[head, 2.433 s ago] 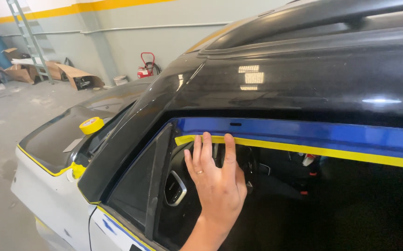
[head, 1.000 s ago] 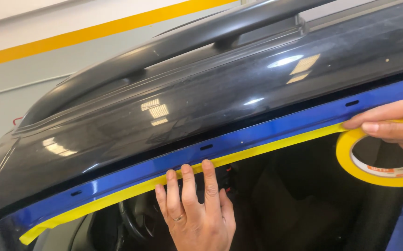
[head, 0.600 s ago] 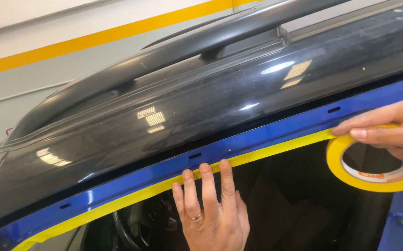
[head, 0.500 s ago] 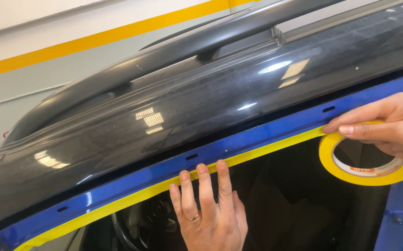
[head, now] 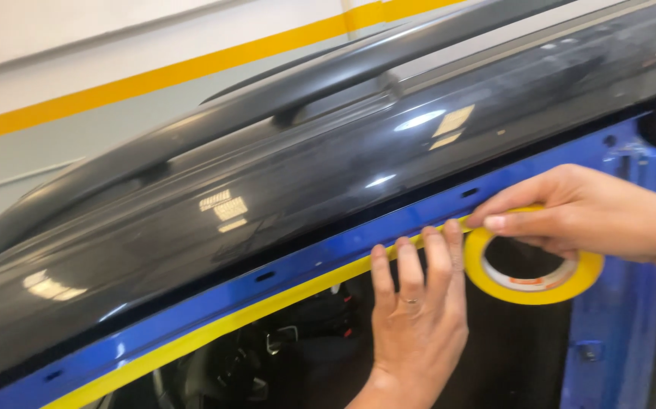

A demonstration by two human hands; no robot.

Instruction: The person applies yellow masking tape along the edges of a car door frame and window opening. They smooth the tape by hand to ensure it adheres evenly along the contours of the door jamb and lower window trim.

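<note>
Yellow tape point(head: 267, 307) runs along the lower lip of the blue door frame point(head: 328, 254), and that strip is where all the action is. Nearest to us, the left hand point(head: 419, 318) comes up from the bottom of the view, palm toward the car, fingers point(head: 411, 265) straight and close together, tips pressing the strip flat against the frame. It grips nothing; it is just pushing. There is a ring on one finger.

Just beside it, on the right, the right hand point(head: 578, 212) has the tape roll point(head: 532, 265) pinched between thumb and curled fingers, with the roll hanging below the frame edge and its free end feeding straight into the laid strip. The two hands are almost touching at the point where the strip leaves the roll.

By my reading, this is the laying step, mid-run: the stretch to the left looks stuck down, while the frame to the right, up toward the blue rear pillar point(head: 631, 227), is bare. The next move, I judge, calls for drawing the roll further right along the lip, keeping the line straight, with the left fingertips following close to smooth it down.

Behind the opening, the dark car interior point(head: 290, 356) shows dimly. Above the frame sits the glossy black roof point(head: 267, 189) with its roof rail point(head: 267, 98), and farthest back a pale wall with a yellow stripe point(head: 154, 76).
</note>
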